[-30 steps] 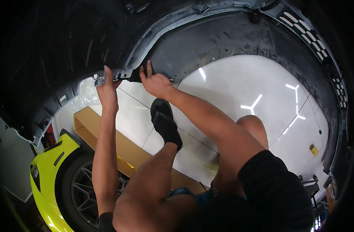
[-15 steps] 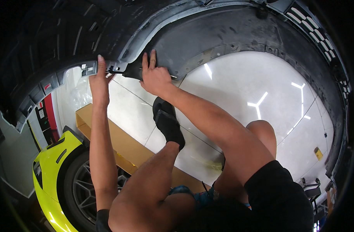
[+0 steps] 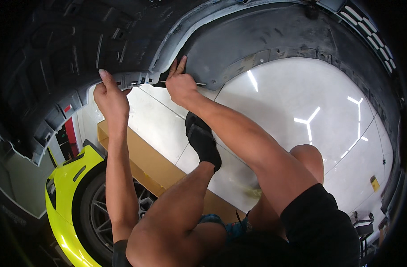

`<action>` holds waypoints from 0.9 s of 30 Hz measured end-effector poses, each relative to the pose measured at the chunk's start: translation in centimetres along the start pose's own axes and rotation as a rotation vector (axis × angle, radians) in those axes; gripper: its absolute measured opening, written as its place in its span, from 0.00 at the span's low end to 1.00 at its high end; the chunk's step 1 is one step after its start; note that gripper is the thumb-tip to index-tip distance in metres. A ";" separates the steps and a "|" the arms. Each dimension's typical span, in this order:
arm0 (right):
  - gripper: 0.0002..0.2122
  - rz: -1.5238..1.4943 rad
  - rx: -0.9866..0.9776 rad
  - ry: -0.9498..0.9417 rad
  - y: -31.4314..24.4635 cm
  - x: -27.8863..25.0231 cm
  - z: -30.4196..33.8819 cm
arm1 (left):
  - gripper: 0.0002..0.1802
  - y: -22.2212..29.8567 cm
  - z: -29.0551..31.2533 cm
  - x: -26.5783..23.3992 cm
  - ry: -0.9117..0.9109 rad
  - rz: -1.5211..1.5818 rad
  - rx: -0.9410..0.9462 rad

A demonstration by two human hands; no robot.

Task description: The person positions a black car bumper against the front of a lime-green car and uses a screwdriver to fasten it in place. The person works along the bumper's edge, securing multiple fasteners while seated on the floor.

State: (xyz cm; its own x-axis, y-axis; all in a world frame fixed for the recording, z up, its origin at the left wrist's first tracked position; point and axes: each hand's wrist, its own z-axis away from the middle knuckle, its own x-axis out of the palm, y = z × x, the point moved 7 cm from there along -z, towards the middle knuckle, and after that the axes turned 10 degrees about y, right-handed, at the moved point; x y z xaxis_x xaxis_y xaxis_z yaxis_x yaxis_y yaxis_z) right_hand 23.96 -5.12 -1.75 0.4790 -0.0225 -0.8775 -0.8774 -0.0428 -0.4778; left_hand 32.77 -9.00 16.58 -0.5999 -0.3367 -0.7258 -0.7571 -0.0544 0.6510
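My left hand (image 3: pixel 112 100) grips the lower edge of a dark plastic car bumper (image 3: pixel 85 49), seen from its ribbed inner side. The thumb lies on the inner face, and the other fingers are mostly hidden behind the edge. Beside the bumper's light grey flange (image 3: pixel 168 49), my right hand (image 3: pixel 183 86) rests against a smooth dark liner panel (image 3: pixel 230 44). Two of its fingers stretch up along the panel by the seam, while the others curl around a thin metal rod (image 3: pixel 201 84), whose end pokes out on the right. The rest of the rod is hidden.
An open cardboard box (image 3: pixel 145 155) lies at left on the glossy white floor (image 3: pixel 274 102). Behind my left arm stands a yellow-green car fender (image 3: pixel 61 196) with a dark wheel (image 3: pixel 94 211). My black-shod foot (image 3: pixel 201 140) is below my hands. A small yellow object (image 3: pixel 374 183) lies far right.
My left hand has slid left along the bumper edge, away from the flange joint. My right hand stays at the seam, its fingers tilted a little more. The whole view has shifted slightly.
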 end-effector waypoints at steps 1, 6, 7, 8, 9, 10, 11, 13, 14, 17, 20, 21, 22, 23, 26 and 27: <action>0.27 -0.008 -0.002 0.011 0.0 0.1 0.0 | 0.35 0.1 0.4 0.0 -0.018 -0.006 -0.003; 0.24 0.169 -0.060 -0.059 0.4 1.8 0.0 | 0.36 0.6 4.0 0.0 -0.060 0.114 -0.052; 0.24 0.170 -0.061 -0.061 0.4 2.0 0.0 | 0.36 0.1 4.1 -0.1 -0.062 0.110 -0.065; 0.24 0.171 -0.061 -0.064 0.6 2.1 0.2 | 0.35 -0.2 4.0 -0.1 -0.067 0.105 -0.078; 0.25 0.161 -0.053 -0.040 0.6 2.0 0.3 | 0.35 -0.6 3.8 -0.3 -0.067 0.096 -0.089; 0.25 0.152 -0.043 -0.017 0.6 2.0 0.4 | 0.33 -0.8 3.0 -0.5 -0.058 0.020 -0.022; 0.26 0.144 -0.033 0.007 0.8 1.9 0.5 | 0.33 -1.3 2.6 -0.4 -0.066 0.004 -0.029; 0.28 0.003 0.057 0.023 1.4 1.9 0.5 | 0.31 -1.3 1.8 -0.5 -0.080 -0.038 -0.036; 0.29 -0.067 0.104 0.032 1.8 1.9 0.5 | 0.26 -4.1 0.9 -0.5 -0.061 0.012 -0.156; 0.32 0.077 -0.067 0.073 1.5 1.4 0.7 | 0.23 -4.5 1.5 1.6 -0.136 0.494 -0.209; 0.30 -0.124 0.011 -0.043 2.8 1.1 1.1 | 0.20 -6.5 2.1 2.7 -0.255 0.708 -0.278; 0.29 -0.140 -0.025 -0.038 3.2 0.7 1.4 | 0.19 -6.5 2.7 3.2 -0.265 0.758 -0.284; 0.29 -0.157 -0.062 -0.033 3.8 0.3 1.7 | 0.19 -6.7 3.3 3.7 -0.198 0.733 -0.272; 0.28 -0.173 -0.098 -0.028 4.5 -0.1 2.1 | 0.18 -6.5 3.4 3.8 -0.210 0.706 -0.256; 0.31 -0.009 -0.068 -0.034 8.6 -0.2 2.9 | 0.20 -6.6 3.0 4.7 -0.257 0.590 -0.222; 0.30 0.029 -0.006 -0.043 10.2 -0.6 3.2 | 0.20 -6.7 3.1 4.9 -0.242 0.568 -0.244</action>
State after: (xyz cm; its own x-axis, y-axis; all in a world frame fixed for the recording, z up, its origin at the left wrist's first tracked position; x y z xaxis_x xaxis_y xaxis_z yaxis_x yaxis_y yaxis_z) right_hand 14.62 -2.38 -6.25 0.4516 0.0189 -0.8920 -0.8907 -0.0491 -0.4520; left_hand 34.07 -7.39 7.99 -0.9511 -0.1569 -0.2661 -0.2431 -0.1512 0.9581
